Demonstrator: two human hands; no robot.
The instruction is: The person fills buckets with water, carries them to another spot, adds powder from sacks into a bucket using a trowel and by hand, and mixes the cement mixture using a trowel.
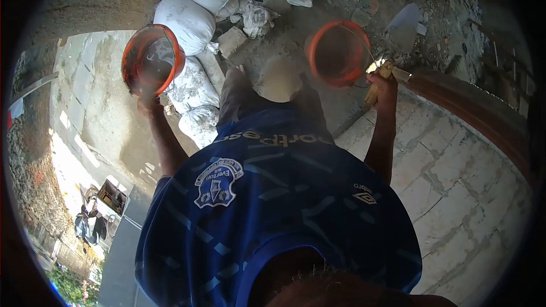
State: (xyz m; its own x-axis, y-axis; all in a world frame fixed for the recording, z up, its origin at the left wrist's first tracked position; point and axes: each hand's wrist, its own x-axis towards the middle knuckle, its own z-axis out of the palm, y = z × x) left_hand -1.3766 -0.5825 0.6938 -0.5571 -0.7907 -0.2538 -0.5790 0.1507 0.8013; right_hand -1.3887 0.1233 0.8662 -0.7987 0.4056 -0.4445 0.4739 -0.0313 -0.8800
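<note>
My left hand [149, 106] is closed at the near edge of an orange bucket [177, 57], raised at the left. The bucket tilts toward me and its inside looks dark and wet; the exact grip is partly hidden. My right hand [387, 84] is closed around a yellowish, rough-looking piece [372, 95] whose kind I cannot make out, with a small pale flat end [402, 74] sticking out beside it. The wire handle of a second orange bucket [312, 52] runs up to this hand. That bucket is slightly blurred, with a brownish inside.
Stuffed white sacks [185, 20] are stacked ahead and to the left, with a block [231, 42] beside them. Rubble and dust cover the ground [290, 20]. A block wall [449, 176] rises close on my right. Farther left lies a paved area [105, 108].
</note>
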